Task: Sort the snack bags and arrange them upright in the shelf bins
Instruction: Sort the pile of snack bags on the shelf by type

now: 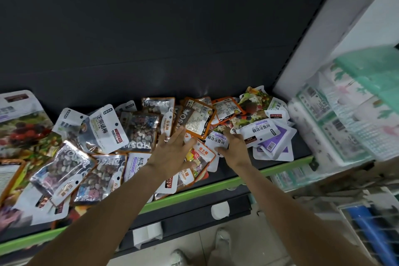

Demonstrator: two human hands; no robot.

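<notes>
Snack bags are lying flat in a jumbled heap along the shelf — none upright. The left hand is reaching in with fingers straight and spread, resting on a stone-candy pouch; the right hand is pressing a white gummy pouch, its fingers partly hidden. These pouches look light, crinkly, slippery — best pinched at the sealed top edge.

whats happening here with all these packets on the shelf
A person is reaching both hands into a jumble of snack bags lying flat on a dark shelf. The left hand is spread flat over the pile; the right hand rests on a white and purple bag. None stands upright yet.
</notes>
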